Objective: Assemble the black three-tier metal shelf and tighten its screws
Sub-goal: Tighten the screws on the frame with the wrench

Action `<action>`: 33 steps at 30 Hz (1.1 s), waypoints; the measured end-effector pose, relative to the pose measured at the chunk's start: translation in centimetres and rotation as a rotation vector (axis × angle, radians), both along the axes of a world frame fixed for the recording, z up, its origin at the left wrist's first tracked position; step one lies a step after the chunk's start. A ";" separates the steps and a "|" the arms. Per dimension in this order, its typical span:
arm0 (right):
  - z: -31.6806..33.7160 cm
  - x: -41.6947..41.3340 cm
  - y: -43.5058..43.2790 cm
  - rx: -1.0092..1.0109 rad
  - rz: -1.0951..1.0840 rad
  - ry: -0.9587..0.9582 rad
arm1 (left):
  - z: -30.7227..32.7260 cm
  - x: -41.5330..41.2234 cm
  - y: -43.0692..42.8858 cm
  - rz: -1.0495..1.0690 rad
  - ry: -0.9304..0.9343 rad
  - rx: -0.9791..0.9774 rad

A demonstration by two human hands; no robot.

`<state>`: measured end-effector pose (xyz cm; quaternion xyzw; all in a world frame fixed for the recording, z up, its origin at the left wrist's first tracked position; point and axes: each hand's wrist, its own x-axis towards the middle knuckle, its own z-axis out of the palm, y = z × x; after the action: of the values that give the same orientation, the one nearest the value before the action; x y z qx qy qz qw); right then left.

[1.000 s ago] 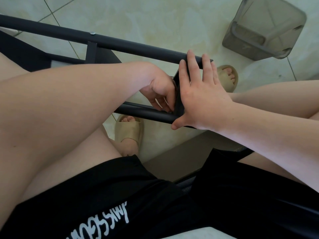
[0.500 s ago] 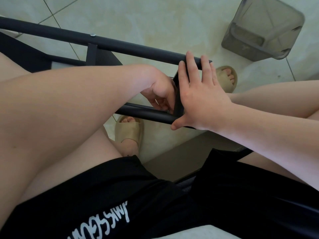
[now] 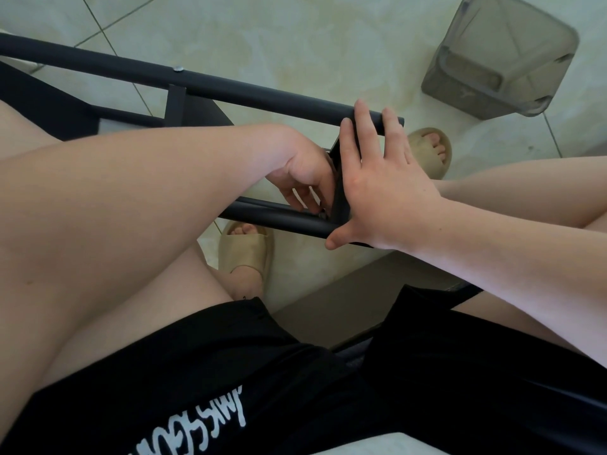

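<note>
- Almost nothing has moved since one second ago: both hands keep their places on the black shelf frame (image 3: 98,65), and only the fingers of my left hand (image 3: 307,174) shift a little at the joint.
- The frame lies on its side across my knees, above the tiled floor (image 3: 295,37). Its upper tube (image 3: 279,96) and lower tube (image 3: 272,220) both run toward the end panel (image 3: 337,198), which stands between my hands.
- My right hand (image 3: 384,192) is flat, with straight fingers. It presses against the outer face of the end panel, and the fingertips reach over the end of the upper tube. It grips nothing.
- My left hand is on the inner side, with the fingers curled down to the place where the lower tube meets the panel. Something small shines there, but I cannot tell if I pinch a screw or only touch it.
- One screw head (image 3: 178,68) already sits in the upper tube, beside a cross piece, so I judge that this part is fixed.
- I think the corner at the lower tube is the step in hand. How many screws and tiers are left I cannot see, because the frame goes out of view at the left.
</note>
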<state>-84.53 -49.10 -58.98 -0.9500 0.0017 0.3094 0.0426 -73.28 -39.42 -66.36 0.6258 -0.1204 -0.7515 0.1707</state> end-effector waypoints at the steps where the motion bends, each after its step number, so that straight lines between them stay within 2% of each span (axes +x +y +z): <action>1: 0.0 0.0 0.0 -0.001 0.000 0.000 | 0.0 0.0 0.0 -0.017 0.001 0.008; 25: 0.0 0.1 0.0 0.015 -0.003 0.016 | 0.2 0.1 0.0 0.021 0.034 0.009; 33: -0.1 0.1 0.0 -0.009 0.003 0.020 | 0.1 -0.2 -0.1 -0.030 0.048 0.033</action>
<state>-84.41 -49.07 -59.06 -0.9471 0.0020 0.3187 0.0379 -73.46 -39.49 -66.30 0.6084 -0.1133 -0.7707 0.1522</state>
